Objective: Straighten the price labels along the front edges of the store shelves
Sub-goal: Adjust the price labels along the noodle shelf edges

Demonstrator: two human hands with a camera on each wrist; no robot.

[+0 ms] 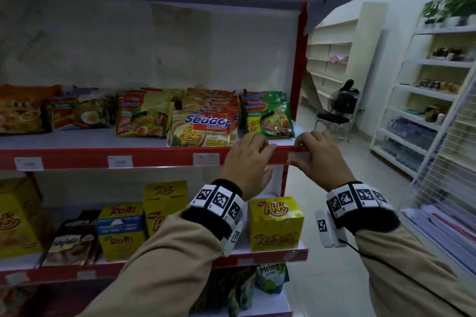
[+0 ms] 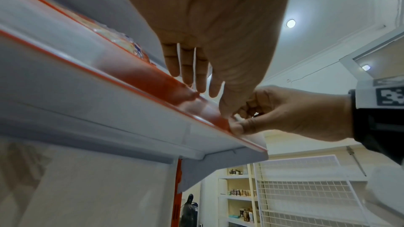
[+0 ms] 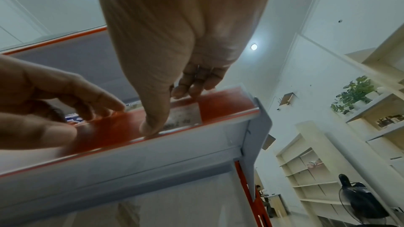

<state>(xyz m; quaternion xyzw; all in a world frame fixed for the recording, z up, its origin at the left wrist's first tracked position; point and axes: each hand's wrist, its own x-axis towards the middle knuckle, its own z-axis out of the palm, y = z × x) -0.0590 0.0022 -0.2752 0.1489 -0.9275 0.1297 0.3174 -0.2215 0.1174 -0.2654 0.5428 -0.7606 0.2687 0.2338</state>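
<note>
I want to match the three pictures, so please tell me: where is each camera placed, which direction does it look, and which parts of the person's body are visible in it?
Head: worn on the head, looks forward and down at the noodle shelf; shows left hand, right hand, both sleeves.
Left wrist: under the left hand, looks up along the shelf's red rail; the right hand is also seen.
Right wrist: under the right hand, looks up at the price label that its thumb touches.
Shared: all three show both hands on the rail.
</note>
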